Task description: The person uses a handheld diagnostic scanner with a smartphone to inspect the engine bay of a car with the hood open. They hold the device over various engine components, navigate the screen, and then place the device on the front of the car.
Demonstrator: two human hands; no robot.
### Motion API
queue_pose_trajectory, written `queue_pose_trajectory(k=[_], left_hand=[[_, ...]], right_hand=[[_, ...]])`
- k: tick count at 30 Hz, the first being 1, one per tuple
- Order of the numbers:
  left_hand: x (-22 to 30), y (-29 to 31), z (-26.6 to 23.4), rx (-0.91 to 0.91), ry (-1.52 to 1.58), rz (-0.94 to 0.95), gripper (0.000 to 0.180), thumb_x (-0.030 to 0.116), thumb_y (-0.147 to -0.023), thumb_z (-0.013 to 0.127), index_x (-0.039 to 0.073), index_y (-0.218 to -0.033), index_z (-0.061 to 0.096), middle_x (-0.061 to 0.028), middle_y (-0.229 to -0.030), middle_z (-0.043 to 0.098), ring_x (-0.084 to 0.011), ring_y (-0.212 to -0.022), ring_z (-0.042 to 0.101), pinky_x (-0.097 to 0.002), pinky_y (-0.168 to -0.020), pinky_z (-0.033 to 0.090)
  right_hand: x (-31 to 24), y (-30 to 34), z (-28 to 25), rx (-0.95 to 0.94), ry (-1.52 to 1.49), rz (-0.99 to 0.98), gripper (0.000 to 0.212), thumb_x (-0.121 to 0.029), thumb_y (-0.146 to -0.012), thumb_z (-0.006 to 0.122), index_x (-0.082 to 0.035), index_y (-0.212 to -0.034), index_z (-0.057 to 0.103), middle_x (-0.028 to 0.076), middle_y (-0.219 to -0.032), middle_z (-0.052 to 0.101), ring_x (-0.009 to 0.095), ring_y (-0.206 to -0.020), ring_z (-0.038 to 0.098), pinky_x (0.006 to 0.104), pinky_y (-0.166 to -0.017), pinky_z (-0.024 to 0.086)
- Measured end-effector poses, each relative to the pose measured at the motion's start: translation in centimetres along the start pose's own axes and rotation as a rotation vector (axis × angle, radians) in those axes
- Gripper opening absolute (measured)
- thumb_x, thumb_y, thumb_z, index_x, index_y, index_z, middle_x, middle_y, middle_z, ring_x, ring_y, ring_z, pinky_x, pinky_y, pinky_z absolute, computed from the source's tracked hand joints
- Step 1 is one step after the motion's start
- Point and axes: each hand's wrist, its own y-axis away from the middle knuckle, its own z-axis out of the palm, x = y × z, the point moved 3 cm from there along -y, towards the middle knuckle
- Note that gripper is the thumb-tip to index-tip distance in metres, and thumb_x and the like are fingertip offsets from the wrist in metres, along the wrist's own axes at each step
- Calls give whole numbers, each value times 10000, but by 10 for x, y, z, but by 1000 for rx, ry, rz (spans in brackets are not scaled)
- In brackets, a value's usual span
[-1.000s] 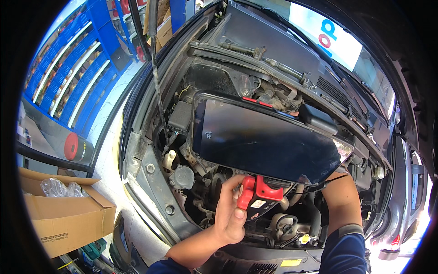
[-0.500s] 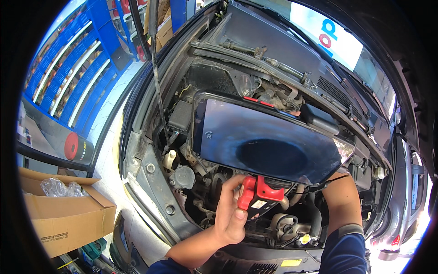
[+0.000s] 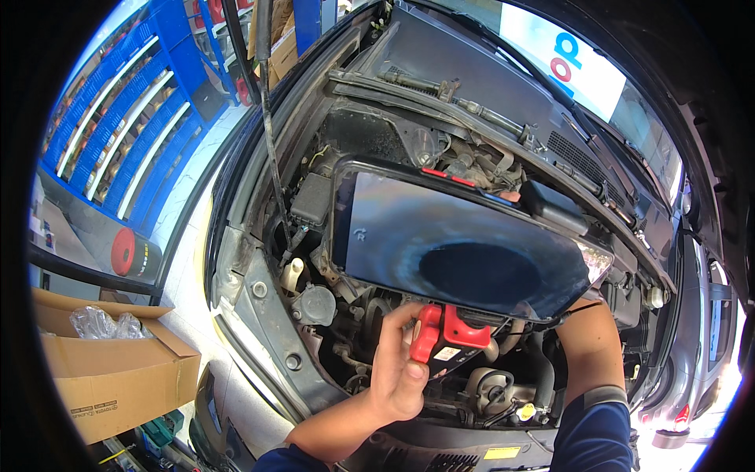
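My left hand (image 3: 399,379) is closed around the red and black holder (image 3: 454,334) under a large phone-like screen (image 3: 464,236). The thumb lies against the front of the red part. Tilted over the engine bay, the screen shows a blurry bluish-grey picture with a dark oval in it. My right forearm (image 3: 590,346) reaches up past the screen's lower right corner, where a thin black cable (image 3: 578,311) sticks out. Behind the screen, my right hand's fingers are hidden, so its grip does not show.
The engine bay has a round grey cap (image 3: 316,305), a black box (image 3: 313,198) and a yellow cap (image 3: 526,411). A prop rod (image 3: 271,134) rises at the left. An open cardboard box (image 3: 130,377) and blue shelving (image 3: 118,110) stand left of the car.
On the screen, the dark oval has shifted slightly right and the area around it has turned lighter and greyer. Both arms and the holder have barely moved.
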Motion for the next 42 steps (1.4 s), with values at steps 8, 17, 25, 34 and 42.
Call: queue_pose_trajectory(k=[8,17,25,34,42], left_hand=[[2,0,1,1,0,4,918,724,-919,518,-36,-1364,259,-212,-1053,628,-189,-800,654,-271,-625,526],[2,0,0,8,-23,-1,885,713,-932,511,-38,-1337,272,-224,-1004,643,-177,-731,626,-267,-615,508],[2,3,-2,-54,44,19,819,596,-993,500,-79,-1385,253,-221,-1164,582,-215,-993,584,-342,-872,459],[2,1,0,28,1,-30,909,719,-920,526,-31,-1355,253,-227,-1070,616,-239,-817,684,-294,-617,547],[0,3,-1,30,4,-39,918,720,-913,537,-28,-1360,249,-226,-1062,617,-238,-802,682,-294,-611,546]], right_hand=[[0,-2,2,-10,-4,10,307,-317,-920,581,-92,-1053,742,145,-1123,708,294,-1046,703,413,-847,586],[-5,-14,-8,7,-18,19,310,-319,-921,582,-94,-1063,740,143,-1134,706,292,-1054,701,412,-852,585],[-5,-21,-13,14,-30,32,312,-320,-921,584,-95,-1072,738,141,-1143,704,291,-1062,698,411,-856,584],[-7,-26,-19,17,-38,42,316,-322,-922,585,-97,-1082,736,139,-1154,702,289,-1070,696,410,-860,583],[-10,-30,-23,18,-43,49,319,-324,-922,586,-98,-1091,735,137,-1163,700,288,-1078,694,409,-864,582]])
